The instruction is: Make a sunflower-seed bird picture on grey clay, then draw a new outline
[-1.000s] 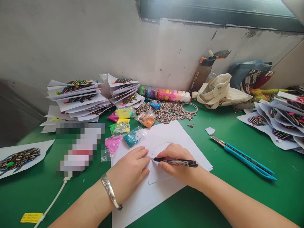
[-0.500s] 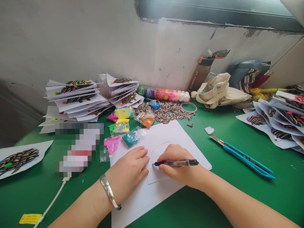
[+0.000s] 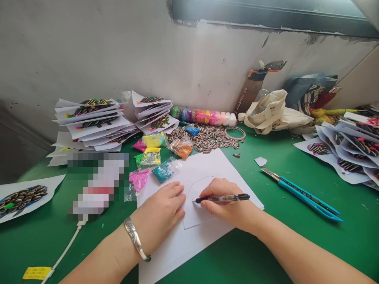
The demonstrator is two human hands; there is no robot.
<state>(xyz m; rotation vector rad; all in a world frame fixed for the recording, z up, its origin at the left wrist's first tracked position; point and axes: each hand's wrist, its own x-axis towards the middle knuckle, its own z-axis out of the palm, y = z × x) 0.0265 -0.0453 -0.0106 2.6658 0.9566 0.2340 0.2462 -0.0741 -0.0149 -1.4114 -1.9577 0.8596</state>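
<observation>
A black pen [image 3: 227, 198] is held in my right hand [image 3: 227, 203], its tip at the left part of a smaller white sheet [image 3: 197, 219]. That sheet carries a thin curved line and lies on a stack of larger white paper [image 3: 168, 258]. My left hand [image 3: 164, 213] rests flat on the paper just left of the small sheet, fingers stretched out and holding nothing. A silver bracelet [image 3: 137, 238] circles the left wrist. Part of the drawn line is hidden behind my right hand.
Bags of coloured clay [image 3: 164, 169] lie beyond the paper, with sunflower seeds [image 3: 207, 138] behind them. A blue utility knife [image 3: 308, 197] lies to the right, blade out. Seed-decorated sheets [image 3: 96, 122] are piled at left; a bottle [image 3: 250, 92] leans at the wall.
My right hand has shifted slightly to the right with the pen, whose tip has moved a little right and up. My left hand stays in place.
</observation>
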